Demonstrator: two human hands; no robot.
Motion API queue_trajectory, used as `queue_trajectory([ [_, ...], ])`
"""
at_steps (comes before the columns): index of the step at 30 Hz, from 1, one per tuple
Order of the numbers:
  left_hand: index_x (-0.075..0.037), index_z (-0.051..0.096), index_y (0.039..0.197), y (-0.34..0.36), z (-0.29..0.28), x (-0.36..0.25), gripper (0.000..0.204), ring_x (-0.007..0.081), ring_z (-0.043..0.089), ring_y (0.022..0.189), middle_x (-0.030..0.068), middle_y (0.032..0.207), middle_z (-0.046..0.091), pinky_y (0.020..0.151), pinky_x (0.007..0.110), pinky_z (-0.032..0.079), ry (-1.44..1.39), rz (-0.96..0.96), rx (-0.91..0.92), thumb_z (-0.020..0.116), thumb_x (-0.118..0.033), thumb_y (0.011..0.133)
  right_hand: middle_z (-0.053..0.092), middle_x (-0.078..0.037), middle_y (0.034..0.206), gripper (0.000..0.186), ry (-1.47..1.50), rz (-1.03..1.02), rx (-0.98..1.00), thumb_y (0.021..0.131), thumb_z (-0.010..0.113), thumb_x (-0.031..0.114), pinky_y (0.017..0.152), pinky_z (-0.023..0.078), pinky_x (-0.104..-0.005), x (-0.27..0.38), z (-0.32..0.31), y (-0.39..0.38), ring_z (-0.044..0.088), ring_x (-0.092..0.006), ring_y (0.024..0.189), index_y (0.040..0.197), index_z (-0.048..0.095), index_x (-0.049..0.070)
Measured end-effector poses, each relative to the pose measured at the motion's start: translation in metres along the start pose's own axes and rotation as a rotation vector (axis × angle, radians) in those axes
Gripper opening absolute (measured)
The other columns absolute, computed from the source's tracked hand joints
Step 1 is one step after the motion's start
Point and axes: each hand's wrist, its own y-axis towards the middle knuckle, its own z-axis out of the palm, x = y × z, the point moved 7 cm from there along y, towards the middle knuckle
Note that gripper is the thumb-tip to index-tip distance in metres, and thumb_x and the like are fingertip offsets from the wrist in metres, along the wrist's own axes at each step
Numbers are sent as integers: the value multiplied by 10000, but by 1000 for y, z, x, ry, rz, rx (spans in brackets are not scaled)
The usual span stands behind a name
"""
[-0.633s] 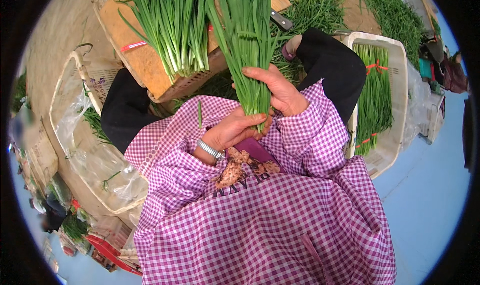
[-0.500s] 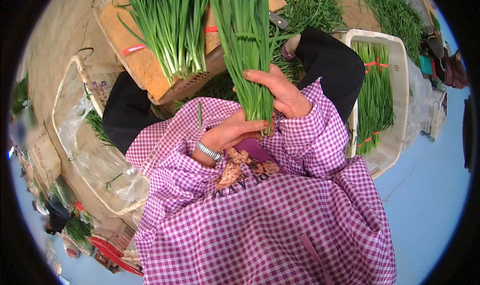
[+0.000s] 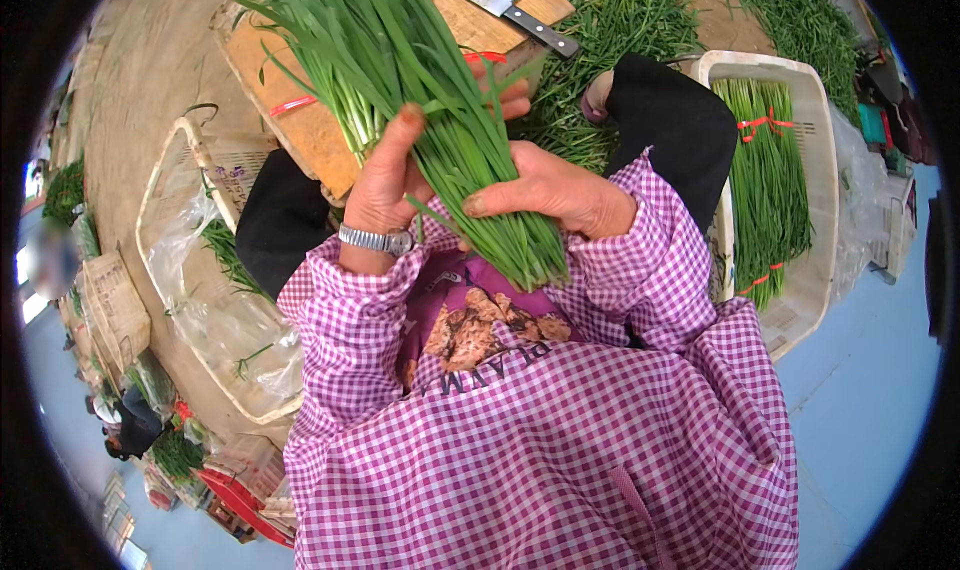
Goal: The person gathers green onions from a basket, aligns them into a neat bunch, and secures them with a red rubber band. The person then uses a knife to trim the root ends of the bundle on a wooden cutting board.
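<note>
A bunch of garlic chives (image 3: 470,160) slants across my lap, leaf tips up and left, cut ends low by my apron. My right hand (image 3: 560,192) grips its lower part, thumb across the stalks. My left hand (image 3: 385,185), with a metal watch at the wrist, cradles the bunch from beneath. Its thumb stands up on the left side and its fingertips show past the right side. Behind, more chives (image 3: 352,100) with pale ends lie on a wooden board (image 3: 335,165), partly hidden by the held bunch. Red ties (image 3: 292,105) lie on the board.
A cleaver (image 3: 540,32) lies on the board's far right. Loose chives (image 3: 625,20) are heaped beyond it. To the right stands a white crate (image 3: 815,220) holding tied chives (image 3: 770,190). A crate (image 3: 190,370) with clear plastic stands left.
The bunch has tilted, its cut ends moving right and its tips left. My left hand has moved up from the cut ends to the middle. The cleaver has come into fuller view.
</note>
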Motion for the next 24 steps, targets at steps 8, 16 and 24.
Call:
queue_trajectory([
  [8,-22,473,1156,-43,-48,-43,340,218,561,905,73,953,582,905,403,453,-182,212,-323,597,-169,876,630,-107,987,429,-577,10,17,805,669,259,756,483,-256,11,-1,22,603,-152,849,1071,566,-62],
  [16,-23,563,1001,-119,-91,-81,178,233,574,835,108,874,608,802,378,486,-161,457,-641,586,-152,880,571,-79,817,307,-1024,-826,-482,630,754,86,594,476,-299,39,75,-23,574,-208,667,873,574,35],
  [24,-41,564,921,-151,-114,-69,153,204,558,815,71,854,607,793,357,470,-259,603,-760,603,-186,889,478,-39,738,116,-1478,-1107,-331,704,555,143,536,407,-301,-5,120,27,513,-195,651,797,573,74],
])
